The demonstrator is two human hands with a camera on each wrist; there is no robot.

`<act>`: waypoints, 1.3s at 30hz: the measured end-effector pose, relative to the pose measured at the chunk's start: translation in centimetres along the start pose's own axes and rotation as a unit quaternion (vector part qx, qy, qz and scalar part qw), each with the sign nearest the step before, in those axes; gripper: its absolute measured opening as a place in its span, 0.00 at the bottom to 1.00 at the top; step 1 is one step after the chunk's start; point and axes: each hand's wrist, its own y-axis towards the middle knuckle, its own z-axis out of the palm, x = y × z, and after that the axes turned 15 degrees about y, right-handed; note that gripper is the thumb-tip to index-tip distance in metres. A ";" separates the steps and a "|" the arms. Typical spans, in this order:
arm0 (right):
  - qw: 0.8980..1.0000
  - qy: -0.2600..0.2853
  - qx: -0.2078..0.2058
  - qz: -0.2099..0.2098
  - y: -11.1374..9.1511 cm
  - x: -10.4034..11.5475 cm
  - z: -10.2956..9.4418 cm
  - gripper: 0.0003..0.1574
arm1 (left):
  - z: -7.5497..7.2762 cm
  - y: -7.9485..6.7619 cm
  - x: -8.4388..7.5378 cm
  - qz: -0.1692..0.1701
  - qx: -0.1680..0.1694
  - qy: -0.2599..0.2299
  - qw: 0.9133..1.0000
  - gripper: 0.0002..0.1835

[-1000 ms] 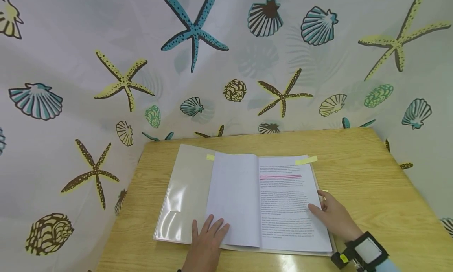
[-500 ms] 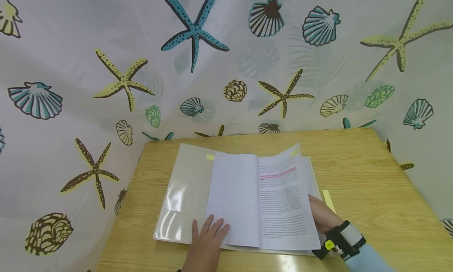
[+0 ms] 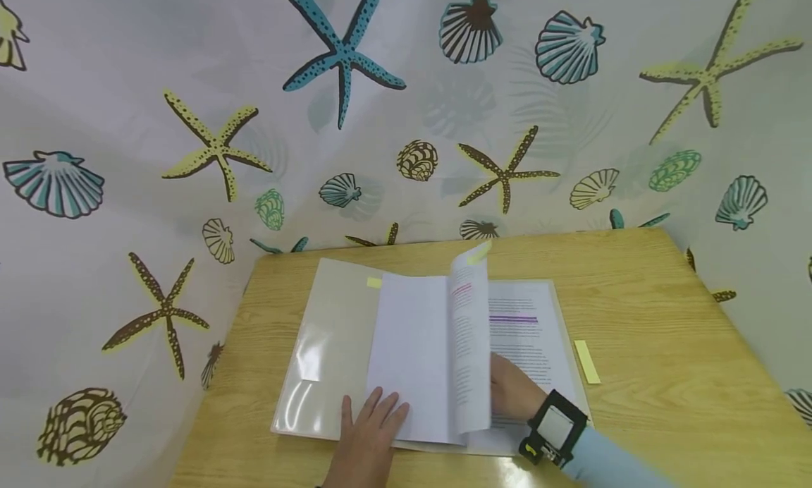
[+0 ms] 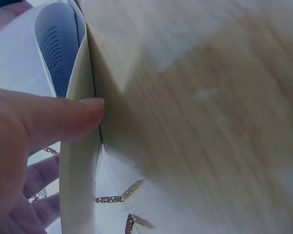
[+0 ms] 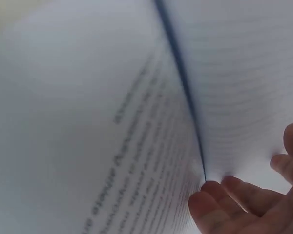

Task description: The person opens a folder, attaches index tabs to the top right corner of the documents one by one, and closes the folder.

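Since a second ago the lifted page [image 3: 471,347] has swung from the right side to stand up near the folder's middle, with the right hand [image 3: 515,389] behind it, fingers loosely extended. One folder [image 3: 333,319] lies open beneath the two hands, the left hand [image 3: 366,435] spread on its lower left part, thumb at the near edge, and three yellow tabs [image 3: 586,362] show. The wooden table [image 3: 672,333] stretches wider right of the folder than left.
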 end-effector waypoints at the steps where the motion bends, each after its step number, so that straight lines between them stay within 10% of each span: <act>1: 1.000 -0.014 0.001 -0.001 0.1 -0.1 0.2 0.29 | 0.0 0.0 0.1 0.001 0.005 -0.001 1.000 0.35; 4: 0.999 -0.050 0.001 0.002 0.3 -0.3 0.9 0.31 | -0.1 -0.1 0.5 0.002 0.027 -0.006 1.000 0.27; 8: 0.995 -0.097 -0.008 0.012 0.3 -0.7 1.8 0.32 | -0.9 0.0 1.1 -0.035 0.047 -0.057 0.997 0.47; 14: 0.992 -0.119 -0.023 0.026 0.2 -0.6 2.3 0.33 | -2.6 0.0 0.9 -0.125 -0.029 -0.150 0.980 0.64; 19: 0.992 -0.123 -0.031 0.021 0.2 -0.3 2.4 0.33 | -2.5 0.9 0.2 -0.082 -0.133 -0.083 0.984 0.51; 23: 0.989 -0.140 -0.036 0.021 0.2 -0.3 2.5 0.33 | -2.4 2.1 -1.4 -0.018 -0.154 -0.063 0.986 0.41; 29: 0.986 -0.160 -0.042 0.024 0.3 -0.5 2.6 0.34 | -2.6 4.4 -4.6 0.058 -0.100 -0.098 0.988 0.37; 34: 0.990 -0.133 -0.032 0.021 0.0 -0.5 2.1 0.33 | -2.0 5.4 -5.8 0.058 -0.003 -0.151 0.987 0.37; 39: 0.994 -0.100 -0.032 0.020 -1.8 -0.6 0.0 0.29 | -1.4 5.5 -5.8 0.051 0.024 -0.153 0.987 0.35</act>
